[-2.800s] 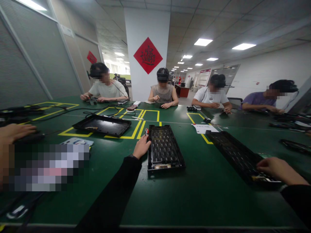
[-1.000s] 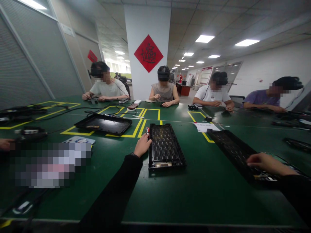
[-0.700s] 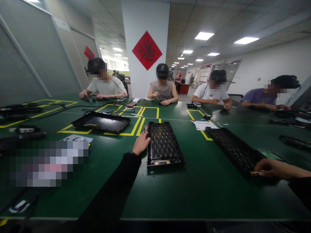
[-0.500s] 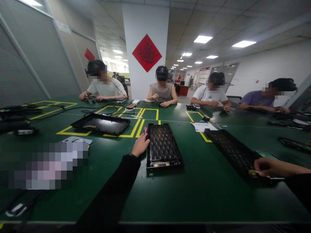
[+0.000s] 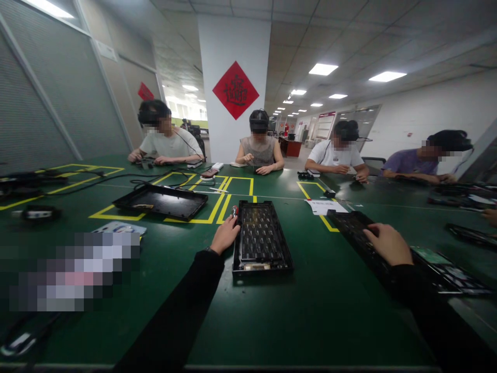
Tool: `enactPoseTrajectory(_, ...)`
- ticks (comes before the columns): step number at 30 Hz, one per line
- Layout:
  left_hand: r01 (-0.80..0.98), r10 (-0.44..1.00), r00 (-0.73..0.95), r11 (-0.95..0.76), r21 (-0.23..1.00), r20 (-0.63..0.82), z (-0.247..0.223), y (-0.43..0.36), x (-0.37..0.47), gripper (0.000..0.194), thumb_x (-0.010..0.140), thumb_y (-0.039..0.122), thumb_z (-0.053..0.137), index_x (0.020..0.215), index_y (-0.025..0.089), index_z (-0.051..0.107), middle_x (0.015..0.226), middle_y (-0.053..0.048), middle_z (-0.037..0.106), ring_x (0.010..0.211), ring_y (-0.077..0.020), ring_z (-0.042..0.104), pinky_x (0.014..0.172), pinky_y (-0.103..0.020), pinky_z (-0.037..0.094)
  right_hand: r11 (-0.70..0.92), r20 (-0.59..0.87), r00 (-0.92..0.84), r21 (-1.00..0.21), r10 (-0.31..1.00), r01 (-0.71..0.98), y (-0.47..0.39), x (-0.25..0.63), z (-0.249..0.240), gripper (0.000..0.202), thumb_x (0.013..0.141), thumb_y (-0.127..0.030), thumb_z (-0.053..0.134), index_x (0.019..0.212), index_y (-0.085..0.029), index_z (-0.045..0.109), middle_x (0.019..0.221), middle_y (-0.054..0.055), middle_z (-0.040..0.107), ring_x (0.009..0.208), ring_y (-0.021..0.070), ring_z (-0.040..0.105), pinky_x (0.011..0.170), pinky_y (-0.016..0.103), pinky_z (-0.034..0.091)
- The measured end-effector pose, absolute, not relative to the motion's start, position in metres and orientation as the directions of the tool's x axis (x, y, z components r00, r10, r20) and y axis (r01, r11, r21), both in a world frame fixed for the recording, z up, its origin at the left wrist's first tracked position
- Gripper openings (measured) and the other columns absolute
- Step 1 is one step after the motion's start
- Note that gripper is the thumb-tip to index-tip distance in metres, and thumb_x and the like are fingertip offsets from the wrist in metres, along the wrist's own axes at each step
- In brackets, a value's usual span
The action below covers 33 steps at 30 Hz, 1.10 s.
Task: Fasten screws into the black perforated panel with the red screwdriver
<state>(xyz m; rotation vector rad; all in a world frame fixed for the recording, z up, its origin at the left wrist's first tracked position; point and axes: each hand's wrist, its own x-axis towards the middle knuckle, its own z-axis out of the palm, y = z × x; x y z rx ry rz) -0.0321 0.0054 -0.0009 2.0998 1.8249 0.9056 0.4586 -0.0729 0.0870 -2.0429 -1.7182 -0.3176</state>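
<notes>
My left hand (image 5: 225, 235) is closed on a small red-and-silver tool (image 5: 234, 211), against the left edge of a black tray-like casing (image 5: 264, 233). That casing lies flat in front of me, with a patterned panel inside and a pale part at its near end. Over on the right, my right hand (image 5: 388, 243) is above a second long black casing (image 5: 349, 228), fingers bent with the thumb apart from them; nothing shows in its grasp. A green circuit board in a black frame (image 5: 433, 256) lies to the right of this hand.
Another black tray (image 5: 161, 201) sits at the left on the green table (image 5: 310, 321). White paper (image 5: 326, 207) lies beyond the right casing. Cables and dark parts lie at both sides. Several people sit across the table.
My right hand has moved left and away from me, from the near end of the right casing to over its middle. The left hand stays at the centre casing.
</notes>
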Motion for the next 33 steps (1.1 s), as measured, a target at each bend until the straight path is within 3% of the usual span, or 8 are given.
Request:
enactPoseTrajectory(5, 0.804, 0.940, 0.058, -0.244, 0.542, 0.336, 0.001, 0.007, -0.030, 0.044, 0.088, 0.038, 0.025, 0.121, 0.019, 0.048, 0.134, -0.005, 0.041, 0.128, -0.0173, 0.030, 0.104, -0.035, 0.025, 0.444, 0.458, -0.249, -0.389, 0.854, 0.807, -0.075, 0.307, 0.108, 0.028, 0.083, -0.037, 0.045, 0.088, -0.018, 0.064, 0.087, 0.003, 0.065, 0.079, 0.0195, 0.056, 0.072, 0.030, 0.041)
enactPoseTrajectory(8, 0.807, 0.932, 0.022, -0.230, 0.543, 0.361, 0.001, 0.004, -0.030, 0.045, 0.089, 0.040, 0.022, 0.119, 0.020, 0.050, 0.132, -0.005, 0.044, 0.125, -0.0172, 0.034, 0.103, -0.035, 0.027, 0.650, 0.224, -0.645, -0.515, 0.731, 0.559, -0.075, 0.233, 0.100, 0.023, 0.080, -0.035, 0.052, 0.085, -0.020, 0.067, 0.084, 0.002, 0.066, 0.075, 0.0155, 0.057, 0.067, 0.026, 0.042)
enactPoseTrajectory(10, 0.813, 0.926, -0.003, -0.218, 0.539, 0.378, 0.001, 0.002, -0.030, 0.045, 0.089, 0.040, 0.023, 0.118, 0.020, 0.050, 0.129, -0.006, 0.045, 0.122, -0.0177, 0.037, 0.102, -0.034, 0.029, 0.677, 0.107, -0.755, -0.537, 0.647, 0.503, -0.072, 0.204, 0.090, 0.022, 0.075, -0.037, 0.059, 0.082, -0.019, 0.069, 0.078, 0.001, 0.065, 0.069, 0.0138, 0.057, 0.062, 0.023, 0.040)
enactPoseTrajectory(14, 0.817, 0.922, -0.010, -0.217, 0.535, 0.388, 0.003, 0.001, -0.031, 0.044, 0.088, 0.041, 0.024, 0.117, 0.021, 0.050, 0.124, -0.007, 0.049, 0.117, -0.0188, 0.042, 0.098, -0.035, 0.032, 0.701, 0.021, -0.805, -0.505, 0.593, 0.504, -0.062, 0.182, 0.073, 0.026, 0.067, -0.042, 0.065, 0.073, -0.018, 0.071, 0.065, 0.000, 0.061, 0.066, 0.0130, 0.053, 0.055, 0.020, 0.035)
enactPoseTrajectory(19, 0.816, 0.926, 0.001, -0.218, 0.535, 0.377, 0.004, 0.000, -0.031, 0.044, 0.087, 0.044, 0.030, 0.117, 0.021, 0.051, 0.124, -0.008, 0.049, 0.116, -0.0203, 0.042, 0.098, -0.035, 0.032, 0.704, 0.064, -0.814, -0.543, 0.577, 0.457, -0.063, 0.181, 0.068, 0.019, 0.066, -0.036, 0.068, 0.073, -0.018, 0.071, 0.074, 0.000, 0.060, 0.072, 0.0138, 0.053, 0.060, 0.021, 0.037)
enactPoseTrajectory(27, 0.816, 0.924, -0.002, -0.219, 0.536, 0.381, 0.006, 0.000, -0.031, 0.041, 0.088, 0.040, 0.029, 0.115, 0.021, 0.052, 0.121, -0.007, 0.050, 0.113, -0.0190, 0.045, 0.095, -0.033, 0.034, 0.399, 0.035, -0.601, -0.779, 0.798, 0.483, -0.058, 0.181, 0.051, 0.026, 0.067, -0.038, 0.066, 0.076, -0.014, 0.065, 0.066, 0.002, 0.062, 0.059, 0.0129, 0.057, 0.054, 0.023, 0.043)
enactPoseTrajectory(30, 0.847, 0.919, -0.026, -0.189, 0.497, 0.394, 0.008, -0.002, -0.031, 0.037, 0.088, 0.036, 0.028, 0.110, 0.021, 0.055, 0.112, -0.007, 0.055, 0.106, -0.0186, 0.048, 0.091, -0.032, 0.037, 0.446, 0.168, -0.512, -0.750, 0.842, 0.488, -0.054, 0.177, 0.045, 0.026, 0.073, -0.037, 0.061, 0.085, -0.013, 0.064, 0.072, 0.004, 0.064, 0.062, 0.0137, 0.058, 0.060, 0.026, 0.045)
enactPoseTrajectory(33, 0.907, 0.910, -0.094, -0.089, 0.412, 0.405, 0.009, -0.008, -0.031, 0.031, 0.084, 0.037, 0.040, 0.108, 0.023, 0.054, 0.099, -0.007, 0.056, 0.097, -0.0214, 0.052, 0.083, -0.032, 0.040, 0.608, 0.423, -0.439, -0.603, 0.792, 0.516, -0.054, 0.176, 0.044, 0.024, 0.077, -0.031, 0.057, 0.094, -0.016, 0.064, 0.091, 0.007, 0.062, 0.085, 0.0165, 0.056, 0.080, 0.031, 0.042)
